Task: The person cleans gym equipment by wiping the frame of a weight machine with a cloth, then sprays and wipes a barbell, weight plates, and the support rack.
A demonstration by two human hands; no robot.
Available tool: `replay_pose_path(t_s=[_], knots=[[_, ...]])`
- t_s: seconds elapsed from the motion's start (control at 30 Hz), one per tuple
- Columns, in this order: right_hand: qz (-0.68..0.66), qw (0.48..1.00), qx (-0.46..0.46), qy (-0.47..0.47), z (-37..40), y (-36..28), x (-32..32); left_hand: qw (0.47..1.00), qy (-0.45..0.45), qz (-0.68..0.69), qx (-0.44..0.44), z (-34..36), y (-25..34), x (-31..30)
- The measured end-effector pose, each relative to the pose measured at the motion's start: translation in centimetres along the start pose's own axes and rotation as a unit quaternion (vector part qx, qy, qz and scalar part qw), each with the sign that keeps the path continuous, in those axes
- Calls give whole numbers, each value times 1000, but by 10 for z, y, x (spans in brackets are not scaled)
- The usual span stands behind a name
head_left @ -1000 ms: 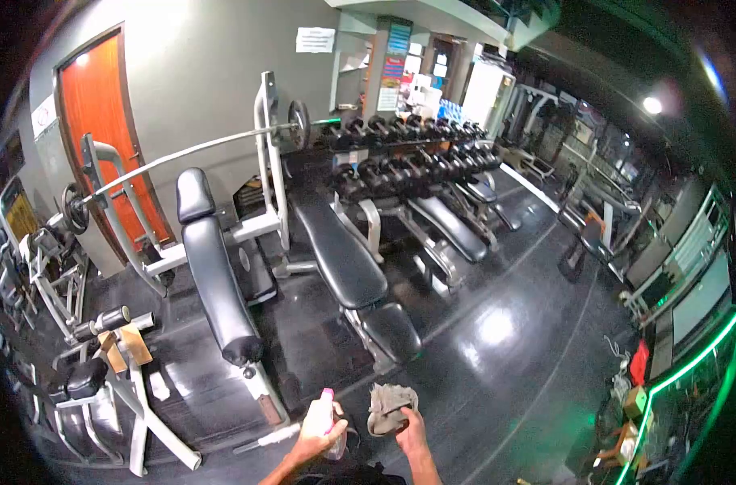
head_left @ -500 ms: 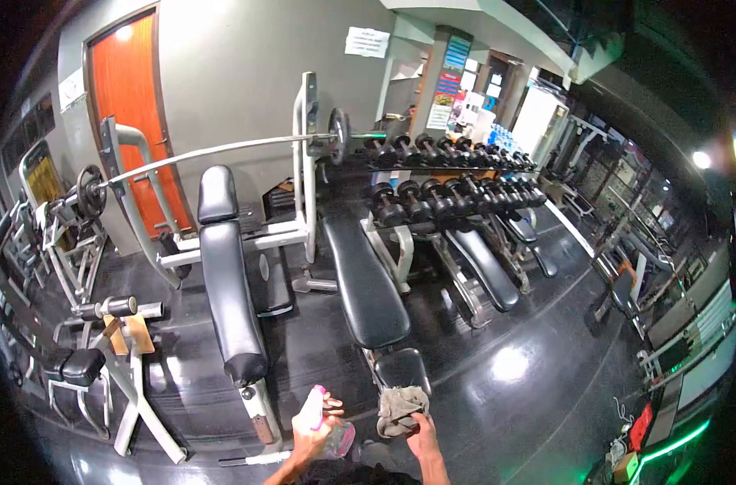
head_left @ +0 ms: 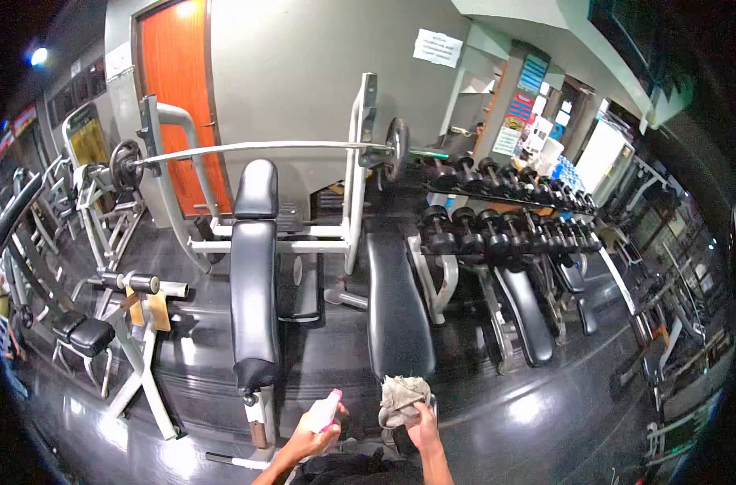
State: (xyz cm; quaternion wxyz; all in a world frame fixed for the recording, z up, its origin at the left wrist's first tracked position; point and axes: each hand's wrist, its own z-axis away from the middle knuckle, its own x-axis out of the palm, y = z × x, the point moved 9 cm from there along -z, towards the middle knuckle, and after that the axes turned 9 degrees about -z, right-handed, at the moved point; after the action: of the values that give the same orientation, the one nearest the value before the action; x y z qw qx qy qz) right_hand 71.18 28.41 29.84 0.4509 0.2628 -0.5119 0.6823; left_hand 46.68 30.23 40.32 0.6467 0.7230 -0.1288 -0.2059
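Note:
My left hand (head_left: pixel 310 436) is wrapped round a spray bottle (head_left: pixel 326 409) with a white and pink head, held low at the bottom of the view. The bottle's lower part is mostly hidden by the hand. In my right hand (head_left: pixel 424 428) is a crumpled grey cloth (head_left: pixel 403 396), pinched between thumb and fingers. Just beyond the cloth lies the near end of a black padded bench (head_left: pixel 400 323). Another black bench (head_left: pixel 255 299), with a raised backrest, stands ahead of my left hand.
A barbell (head_left: pixel 263 146) rests on the rack uprights behind the left bench. Dumbbells (head_left: pixel 489 230) fill a two-tier rack at the right. A leg machine (head_left: pixel 142 323) stands on the left, and more benches (head_left: pixel 523 315) sit before the dumbbells. Dark floor (head_left: pixel 505 412) shows at right.
My view has swung left, so the benches and racks appear further right. Both hands still hold the bottle and the cloth.

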Motion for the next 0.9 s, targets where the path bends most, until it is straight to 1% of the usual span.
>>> replay_pose_path(t_s=[0.07,0.1,0.17,0.23,0.3,0.33,0.37,0.4,0.43,0.47,0.5,0.57,0.6,0.63,0.67,0.7,0.73,0.77,0.83,0.87,0.9], knots=[[22,1000,1,-6,-26,-9,3,993,37,-75,86,-18,25,-5],[42,999,-4,-8,-39,-15,7,992,46,-75,87,-27,24,-6],[57,998,13,-26,-63,-19,17,983,105,-97,114,-38,26,-15],[89,994,31,-63,-81,-19,38,983,134,-80,98,-46,22,-21],[80,993,50,-76,-94,-20,60,980,174,-48,86,-57,16,-32],[57,994,75,-58,-101,-17,68,978,182,-49,84,-63,15,-36],[32,994,99,-38,-110,-13,72,977,196,-61,59,-68,10,-42],[35,993,103,-42,-122,-11,76,975,209,-72,34,-74,5,-50],[-1,992,127,-18,-135,-4,73,972,219,-83,10,-79,-1,-58],[-37,988,149,7,-146,2,71,965,240,-95,38,-85,-21,-65],[-35,988,150,4,-157,6,75,965,243,-96,39,-96,-17,-71],[-75,985,151,26,-184,15,81,962,266,62,28,-118,-16,-88],[-82,983,161,44,-197,20,84,955,288,68,-2,-128,-16,-98],[-84,982,164,42,-210,25,90,955,290,64,-2,-138,-24,-110],[-102,977,182,38,-221,31,99,954,298,-14,-14,-148,-35,-122],[-118,972,199,32,-234,35,112,948,305,-90,-23,-162,-31,-135],[-118,972,199,41,-247,40,120,949,301,-78,-45,-175,-33,-145],[-118,971,203,33,-275,48,144,913,293,-281,50,-201,-4,-167],[-107,972,210,19,-295,52,172,932,277,-234,24,-220,-25,-190],[-104,969,224,18,-306,54,181,931,277,-235,24,-228,-31,-201],[-103,968,226,20,-319,56,187,941,274,-200,16,-238,-31,-211]])
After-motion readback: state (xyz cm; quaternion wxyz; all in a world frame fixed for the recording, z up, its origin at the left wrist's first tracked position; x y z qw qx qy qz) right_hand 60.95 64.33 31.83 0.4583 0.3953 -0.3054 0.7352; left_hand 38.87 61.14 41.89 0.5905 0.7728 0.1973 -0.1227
